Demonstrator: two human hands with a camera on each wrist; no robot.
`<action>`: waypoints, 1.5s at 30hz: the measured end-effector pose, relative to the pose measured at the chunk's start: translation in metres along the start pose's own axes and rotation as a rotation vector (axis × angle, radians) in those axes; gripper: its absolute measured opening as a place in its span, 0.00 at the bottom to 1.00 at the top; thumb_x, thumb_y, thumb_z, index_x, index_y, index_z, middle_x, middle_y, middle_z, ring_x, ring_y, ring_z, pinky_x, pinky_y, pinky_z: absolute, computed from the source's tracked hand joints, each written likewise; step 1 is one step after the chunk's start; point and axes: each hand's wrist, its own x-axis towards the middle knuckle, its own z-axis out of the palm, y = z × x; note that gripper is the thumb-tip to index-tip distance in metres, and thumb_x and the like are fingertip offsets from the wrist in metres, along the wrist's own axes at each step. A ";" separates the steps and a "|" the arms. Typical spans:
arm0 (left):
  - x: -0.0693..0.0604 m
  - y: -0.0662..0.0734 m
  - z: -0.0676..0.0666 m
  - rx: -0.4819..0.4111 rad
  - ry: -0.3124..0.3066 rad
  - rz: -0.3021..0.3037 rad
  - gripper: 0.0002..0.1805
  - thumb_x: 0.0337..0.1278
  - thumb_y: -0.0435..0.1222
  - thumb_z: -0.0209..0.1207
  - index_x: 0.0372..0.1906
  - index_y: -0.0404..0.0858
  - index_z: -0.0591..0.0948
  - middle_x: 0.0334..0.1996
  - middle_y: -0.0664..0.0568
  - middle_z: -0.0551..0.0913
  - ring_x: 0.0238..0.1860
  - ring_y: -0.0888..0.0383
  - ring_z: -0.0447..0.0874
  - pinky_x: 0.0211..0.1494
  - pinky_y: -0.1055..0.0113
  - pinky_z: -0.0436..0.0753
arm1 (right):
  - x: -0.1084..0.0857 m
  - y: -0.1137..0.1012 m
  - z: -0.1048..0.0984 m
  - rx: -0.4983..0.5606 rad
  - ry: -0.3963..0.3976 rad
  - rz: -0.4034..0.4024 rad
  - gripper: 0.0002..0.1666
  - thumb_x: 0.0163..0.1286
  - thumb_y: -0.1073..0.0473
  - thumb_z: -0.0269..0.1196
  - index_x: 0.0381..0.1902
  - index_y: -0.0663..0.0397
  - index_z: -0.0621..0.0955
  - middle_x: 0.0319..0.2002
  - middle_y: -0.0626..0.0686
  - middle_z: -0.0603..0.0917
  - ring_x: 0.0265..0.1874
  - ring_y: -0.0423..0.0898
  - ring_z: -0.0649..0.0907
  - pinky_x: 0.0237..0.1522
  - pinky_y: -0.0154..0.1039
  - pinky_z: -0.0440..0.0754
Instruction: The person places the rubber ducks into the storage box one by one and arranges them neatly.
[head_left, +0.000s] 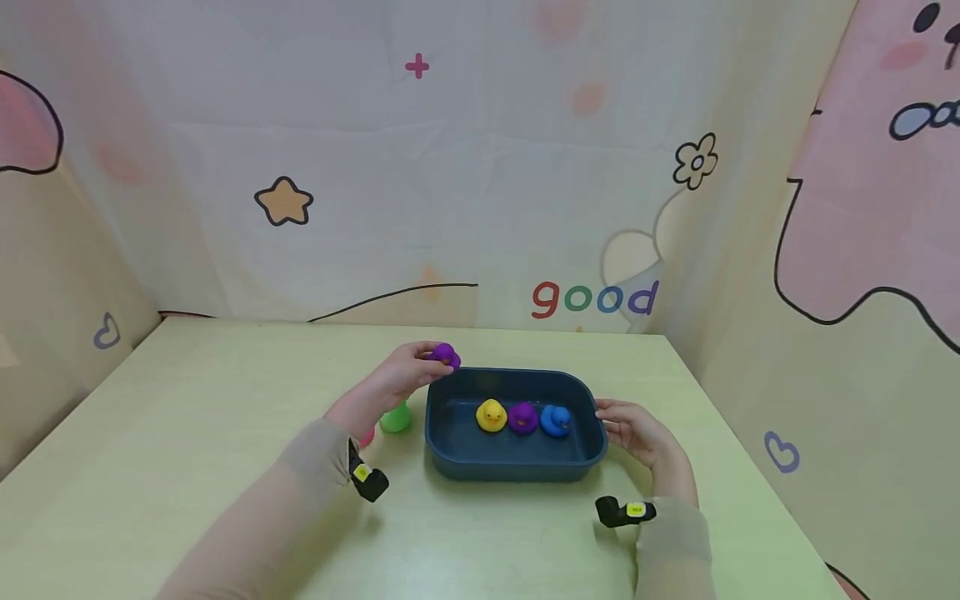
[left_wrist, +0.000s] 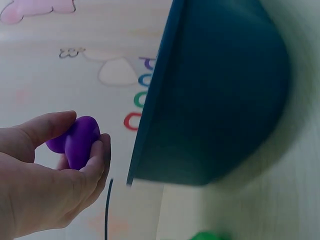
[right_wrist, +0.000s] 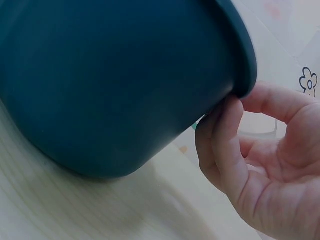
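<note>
My left hand (head_left: pixel 405 369) pinches a purple rubber duck (head_left: pixel 445 357) between thumb and fingers, raised beside the back left corner of a dark blue rectangular tub (head_left: pixel 510 472). In the left wrist view, the purple duck (left_wrist: pixel 82 142) is held above the level of the tub's rim. Inside the tub, a yellow duck (head_left: pixel 491 416), another purple duck (head_left: pixel 523 418) and a blue duck (head_left: pixel 556 421) sit in a row. At the tub's right end, my right hand (head_left: pixel 636 429) grips the rim; in the right wrist view, its fingers (right_wrist: pixel 227 135) curl under that rim.
A green toy (head_left: pixel 396 418) stands on the table left of the tub. Next to it, a pink toy (head_left: pixel 367 437) is mostly hidden by my left wrist. The pale table (head_left: pixel 187 417) meets printed cloth walls (head_left: pixel 360 208) at the back and sides.
</note>
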 end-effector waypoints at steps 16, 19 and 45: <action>0.002 -0.011 0.079 0.039 -0.080 0.013 0.28 0.59 0.24 0.60 0.64 0.27 0.69 0.60 0.36 0.73 0.58 0.44 0.78 0.69 0.53 0.72 | 0.004 0.004 -0.005 0.012 -0.007 -0.004 0.21 0.74 0.69 0.46 0.62 0.72 0.63 0.38 0.43 0.83 0.34 0.34 0.84 0.38 0.27 0.83; 0.003 -0.013 0.092 0.056 -0.108 0.003 0.26 0.58 0.25 0.61 0.62 0.28 0.71 0.59 0.36 0.74 0.57 0.44 0.77 0.69 0.51 0.72 | 0.005 0.005 -0.006 0.005 -0.007 -0.006 0.21 0.74 0.69 0.46 0.63 0.73 0.63 0.38 0.43 0.83 0.34 0.34 0.84 0.39 0.27 0.83; 0.010 -0.036 0.150 0.401 -0.215 -0.031 0.19 0.50 0.28 0.69 0.50 0.33 0.81 0.45 0.45 0.80 0.45 0.53 0.77 0.56 0.58 0.81 | 0.003 0.003 -0.001 -0.024 0.026 0.004 0.27 0.73 0.67 0.48 0.64 0.78 0.60 0.38 0.42 0.84 0.34 0.34 0.84 0.40 0.27 0.83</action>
